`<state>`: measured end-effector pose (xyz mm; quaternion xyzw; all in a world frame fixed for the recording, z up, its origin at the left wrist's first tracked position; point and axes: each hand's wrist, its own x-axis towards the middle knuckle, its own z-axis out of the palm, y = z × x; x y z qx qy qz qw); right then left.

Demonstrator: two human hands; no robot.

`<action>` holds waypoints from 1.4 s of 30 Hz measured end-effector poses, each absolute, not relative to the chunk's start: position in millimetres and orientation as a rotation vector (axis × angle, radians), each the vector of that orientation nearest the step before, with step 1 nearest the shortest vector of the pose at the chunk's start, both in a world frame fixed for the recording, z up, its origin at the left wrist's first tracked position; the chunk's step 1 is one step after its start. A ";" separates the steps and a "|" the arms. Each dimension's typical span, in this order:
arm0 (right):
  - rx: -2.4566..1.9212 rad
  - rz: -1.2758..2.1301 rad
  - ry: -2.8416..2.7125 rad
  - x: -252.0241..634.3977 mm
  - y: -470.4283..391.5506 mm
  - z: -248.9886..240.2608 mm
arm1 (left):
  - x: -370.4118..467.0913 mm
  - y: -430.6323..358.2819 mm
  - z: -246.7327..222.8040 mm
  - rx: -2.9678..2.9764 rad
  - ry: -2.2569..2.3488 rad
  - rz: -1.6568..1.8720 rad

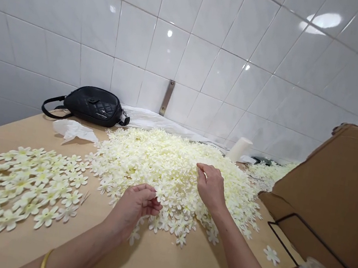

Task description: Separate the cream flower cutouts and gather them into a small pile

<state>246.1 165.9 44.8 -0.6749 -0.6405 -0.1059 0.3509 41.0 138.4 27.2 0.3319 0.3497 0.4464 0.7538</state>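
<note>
- A person's left hand [136,206], a gold bangle [46,261] on the forearm, draws thumb and forefinger narrowly together at a pale blossom on the near edge of a pile of cream-and-yellow artificial flowers [148,154]; whether the fingers hold it cannot be told.
- The right hand [213,188] reaches over the pile's right side, thumb and forefinger close together; whether anything is between them cannot be told.
- The pile spreads across the middle of a tan tabletop [151,267], with more loose flowers [39,180] spread to the left.
- A black quilted bag [91,104] rests near crumpled white tissue [72,130] before a tiled wall [130,31].
- At right, a single flower [271,255] lies near a cardboard box [343,187].
</note>
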 end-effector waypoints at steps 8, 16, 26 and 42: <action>-1.774 -0.263 -1.608 241.9 176.5 55.2 | 38.5 136.5 27.2 0.736 0.766 0.994; -1.794 -0.283 -1.634 231.6 194.3 60.1 | 39.0 138.1 26.4 0.732 0.761 1.003; -1.613 -0.101 -1.665 216.3 201.0 79.6 | 39.5 139.7 27.1 0.719 0.781 1.011; -1.633 -0.332 -1.718 178.8 183.2 73.3 | 38.9 141.2 25.5 0.697 0.796 1.018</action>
